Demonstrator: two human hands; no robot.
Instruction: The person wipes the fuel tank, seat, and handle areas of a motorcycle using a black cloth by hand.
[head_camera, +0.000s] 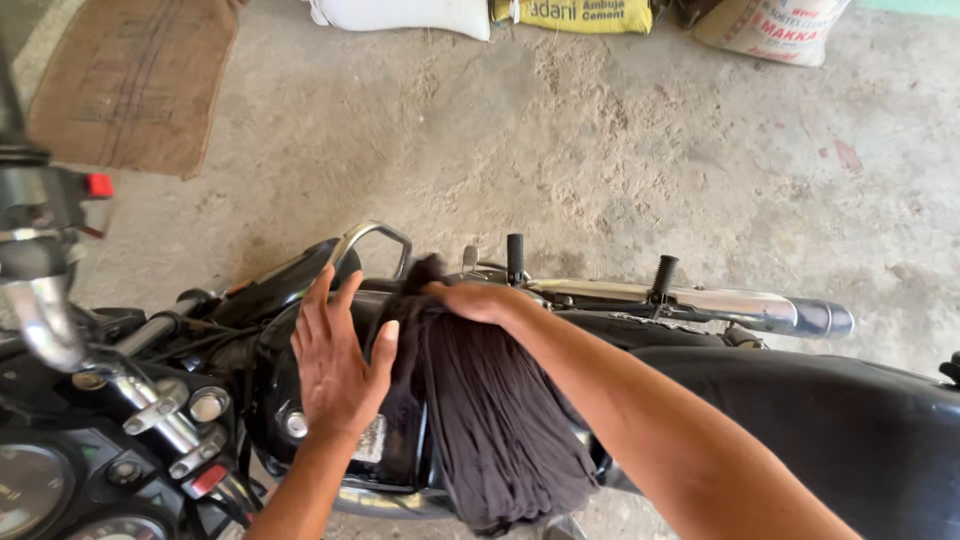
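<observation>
A black motorcycle lies across the lower view, its fuel tank (275, 385) under my hands. My left hand (335, 355) rests flat on the tank with fingers spread, its thumb touching a dark grey folded cloth (495, 415). My right hand (480, 300) presses down on the far end of that cloth, fingers curled over it, my forearm stretching in from the lower right. The cloth drapes over the tank toward me.
Handlebar, chrome lever and gauges (60, 400) fill the lower left. The black seat (830, 430) runs to the right, with a chrome exhaust pipe (740, 308) and footpegs beyond. A burlap sack (130, 85) and several filled bags (580, 14) lie on the dusty concrete floor.
</observation>
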